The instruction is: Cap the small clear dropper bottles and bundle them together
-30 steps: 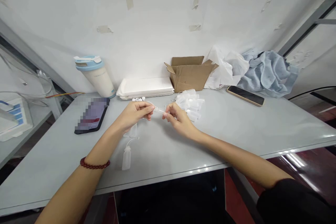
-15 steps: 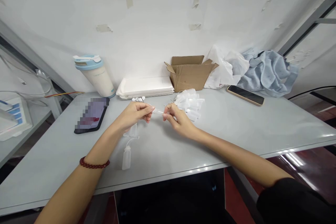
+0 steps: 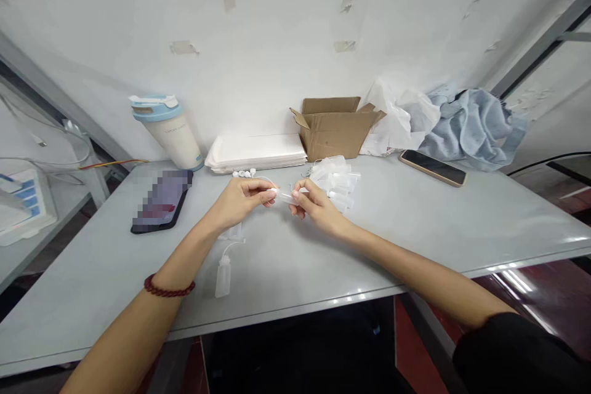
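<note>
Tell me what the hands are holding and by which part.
A bottle: the left hand pinches its white end, the right hand its clear body toward the other end. Both ends are partly hidden.

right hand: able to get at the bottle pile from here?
Likely yes: the bottle pile lies just beyond the right hand, with nothing visible between. But that hand pinches a translucent piece, so it would probably need to release first.

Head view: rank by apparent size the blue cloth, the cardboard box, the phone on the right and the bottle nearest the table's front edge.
Blue cloth
Cardboard box
Phone on the right
Front bottle, smallest despite being nearest the camera
</note>
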Available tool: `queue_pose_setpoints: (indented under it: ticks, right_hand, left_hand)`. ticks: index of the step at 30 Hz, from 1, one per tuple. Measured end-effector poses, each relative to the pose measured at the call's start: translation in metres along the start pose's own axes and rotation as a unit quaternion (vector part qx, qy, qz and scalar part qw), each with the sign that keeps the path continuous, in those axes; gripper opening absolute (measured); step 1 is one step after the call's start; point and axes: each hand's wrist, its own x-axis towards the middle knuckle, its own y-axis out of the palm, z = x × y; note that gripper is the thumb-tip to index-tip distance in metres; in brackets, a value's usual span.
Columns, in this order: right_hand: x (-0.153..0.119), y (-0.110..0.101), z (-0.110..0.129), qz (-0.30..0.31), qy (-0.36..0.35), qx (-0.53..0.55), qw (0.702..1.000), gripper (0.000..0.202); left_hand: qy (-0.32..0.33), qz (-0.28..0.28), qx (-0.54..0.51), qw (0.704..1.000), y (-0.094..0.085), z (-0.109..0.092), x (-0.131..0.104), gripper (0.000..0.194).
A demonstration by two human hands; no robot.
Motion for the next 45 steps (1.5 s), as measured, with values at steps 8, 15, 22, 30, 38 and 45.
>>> queue_pose_setpoints:
  ticks: [8,15,22,30,38,45]
  right_hand:
    - [0.0029,-0.0008,-0.0005,0.0,0.015,0.051,0.999,0.033]
    - [0.0004,0.002,0.0002,-0.017,-0.036,-0.007,0.999,0.024]
    - [-0.0007,0.001,-0.0001,-0.018,-0.022,-0.024,0.999,0.019]
    - [0.0031,-0.0003,-0.003,-0.024,0.034,0.017,0.999,0.023]
    - [0.0059,-0.0024,0.0046,-0.031,0.079,0.059,0.995,0.028]
    - [0.0025,-0.0032,0.0021,-0.06,-0.049,-0.152,0.985,0.023]
  left_hand:
    - [-0.007,-0.011,-0.03,0.999,0.0008,-0.0003,-0.0005,0.026]
    - [-0.071,-0.01,-0.038,0.997,0.0017,-0.0017,-0.0006,0.042]
    - [-0.043,0.022,0.004,0.999,0.0008,-0.0041,0.0003,0.039]
    - [-0.021,0.033,0.017,0.999,0.0012,-0.0042,-0.0015,0.028]
    - [-0.017,0.016,0.008,1.0,0.0029,-0.0057,-0.0013,0.028]
    - [-0.053,0.023,-0.024,0.998,0.004,-0.0004,0.0007,0.035]
